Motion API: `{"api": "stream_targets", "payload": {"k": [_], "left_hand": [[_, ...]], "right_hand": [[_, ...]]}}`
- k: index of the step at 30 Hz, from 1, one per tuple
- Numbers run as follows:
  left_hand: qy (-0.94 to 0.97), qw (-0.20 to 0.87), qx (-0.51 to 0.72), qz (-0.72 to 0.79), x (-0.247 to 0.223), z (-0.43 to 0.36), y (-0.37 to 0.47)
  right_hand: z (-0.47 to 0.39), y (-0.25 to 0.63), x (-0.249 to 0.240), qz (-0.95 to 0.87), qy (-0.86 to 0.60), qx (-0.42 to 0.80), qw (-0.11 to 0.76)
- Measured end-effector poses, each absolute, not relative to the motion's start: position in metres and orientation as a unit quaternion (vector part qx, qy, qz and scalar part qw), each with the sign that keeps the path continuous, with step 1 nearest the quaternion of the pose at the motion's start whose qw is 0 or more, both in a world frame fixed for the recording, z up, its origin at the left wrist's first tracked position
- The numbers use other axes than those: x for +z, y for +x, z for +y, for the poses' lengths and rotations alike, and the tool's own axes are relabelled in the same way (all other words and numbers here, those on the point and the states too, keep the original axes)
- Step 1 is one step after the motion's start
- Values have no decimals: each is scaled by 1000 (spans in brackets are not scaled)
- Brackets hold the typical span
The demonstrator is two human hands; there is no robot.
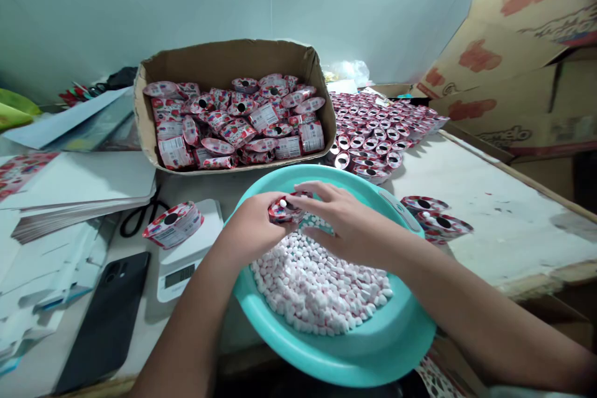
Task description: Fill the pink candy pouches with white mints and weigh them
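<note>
My left hand [247,230] grips a small red printed packet [282,214] above the far part of a turquoise basin [336,364]. A white candy [283,203] shows at the packet's top. My right hand [342,217] reaches over from the right, its fingers stretched out and apart, the fingertips at the packet's top edge. Whether they touch it is hard to see. Below the hands, the basin holds a heap of small pinkish-white candies [321,286]. My fingers cover part of the packet.
Behind the basin, a cardboard box [224,53] holds many packets. Open-topped packets [373,137] stand massed beside it. A packet [173,224] rests on a white scale [212,217], near a phone [105,317]. More packets [438,217] lie right of the basin. Large cartons [508,74] stand at right.
</note>
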State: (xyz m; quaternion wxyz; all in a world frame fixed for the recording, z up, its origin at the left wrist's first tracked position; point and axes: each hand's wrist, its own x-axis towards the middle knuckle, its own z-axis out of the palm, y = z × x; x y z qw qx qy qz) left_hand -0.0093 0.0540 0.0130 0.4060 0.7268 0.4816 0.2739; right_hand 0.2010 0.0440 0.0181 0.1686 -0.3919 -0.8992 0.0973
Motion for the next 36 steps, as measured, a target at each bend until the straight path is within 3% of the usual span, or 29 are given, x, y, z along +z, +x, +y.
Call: {"api": "stream_targets", "payload": {"k": [6, 19, 30, 36], "left_hand": [[726, 400, 290, 479, 11, 56, -10], [733, 403, 274, 475, 16, 54, -9], [732, 418, 276, 462, 15, 54, -10], [725, 409, 284, 476, 12, 54, -10]], "right_hand": [[44, 201, 12, -891, -361, 188, 202], [54, 208, 18, -872, -394, 158, 243], [53, 204, 15, -886, -357, 190, 227], [57, 209, 19, -842, -442, 159, 265]]}}
